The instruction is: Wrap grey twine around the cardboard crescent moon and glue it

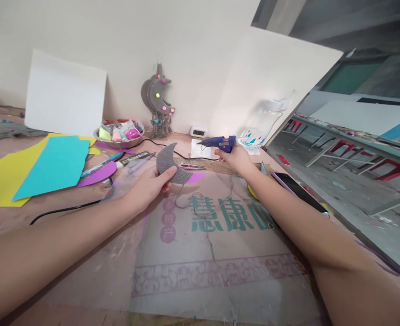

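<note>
My left hand (152, 184) pinches a grey yarn-wrapped crescent moon (168, 164) by its lower edge, above the plastic sheet. A loose strand of grey yarn (206, 213) lies on the printed plastic sheet (172, 290) below it. My right hand (234, 157) is closed around a blue hot glue gun (225, 143), whose nozzle points left toward a small white paper. A red light shows on the gun's body, and a black cord runs behind the crescent. Tweezers (191, 167) lie just past the crescent, close to a purple paper piece (196, 177).
A decorated grey moon ornament (158, 95) stands against the wall. Left of it are a metal bowl (120, 143) of coloured clay, blue paper (55, 165) and yellow paper (2, 181). A plastic bottle (264, 122), a white clock (198, 131) and a phone (300, 192) are also on the table.
</note>
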Demonstrator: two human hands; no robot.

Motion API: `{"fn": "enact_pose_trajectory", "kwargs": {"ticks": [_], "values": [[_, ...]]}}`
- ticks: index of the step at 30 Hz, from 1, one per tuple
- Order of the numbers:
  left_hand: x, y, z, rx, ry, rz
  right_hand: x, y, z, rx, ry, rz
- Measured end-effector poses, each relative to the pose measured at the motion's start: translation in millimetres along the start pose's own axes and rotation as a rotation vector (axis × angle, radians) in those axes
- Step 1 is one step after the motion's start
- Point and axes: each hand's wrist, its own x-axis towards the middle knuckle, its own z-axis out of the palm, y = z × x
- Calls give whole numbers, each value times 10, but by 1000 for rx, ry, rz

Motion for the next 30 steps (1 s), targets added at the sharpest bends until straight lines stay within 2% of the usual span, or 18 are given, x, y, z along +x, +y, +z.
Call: {"fn": "enact_pose_trajectory", "kwargs": {"ticks": [4,8,11,14,19,23,28,30], "values": [[-3,4,9,-35,-11,3,-345,-13,-139,134,35,-28],[-9,3,15,-36,-18,-2,-755,-4,-240,270,23,2],[-16,3,19,-35,-16,-2,-1051,-13,-243,274,19,4],[-17,4,22,-1,1,8,-1240,-62,-180,347,0,-55],[-6,-7,20,22,15,5,-1282,-145,-121,426,-82,-177],[7,-39,12,-33,27,-9,-1270,-143,-151,432,-141,-199],[10,-42,14,-64,22,-18,-1300,-138,-142,418,-281,-250],[9,-34,19,-54,35,-23,-1303,-138,-130,394,-293,-259]]}}
